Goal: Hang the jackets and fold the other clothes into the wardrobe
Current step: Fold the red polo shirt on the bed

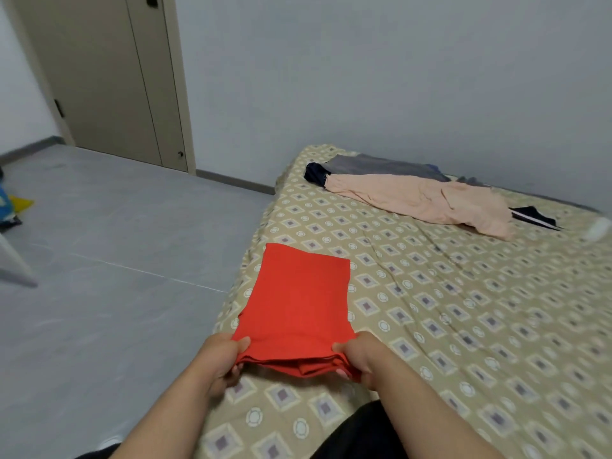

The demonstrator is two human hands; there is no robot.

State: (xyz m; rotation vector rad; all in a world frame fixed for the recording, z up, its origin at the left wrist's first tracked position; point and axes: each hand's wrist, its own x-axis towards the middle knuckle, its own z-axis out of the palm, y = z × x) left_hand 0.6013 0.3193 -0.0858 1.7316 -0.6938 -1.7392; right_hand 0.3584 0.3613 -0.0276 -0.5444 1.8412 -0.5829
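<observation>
Both hands, left hand (228,359) and right hand (359,357), pinch the folded bright red cloth top (298,303) on the patterned bed (463,326), likely folding it once more next.

A bed (463,309) with a tan, diamond-patterned sheet stands against a pale grey wall (364,77). Beyond the grey tiled floor (116,260) is a beige door (109,77). A yellow and blue object (20,203) lies at the left edge.
</observation>
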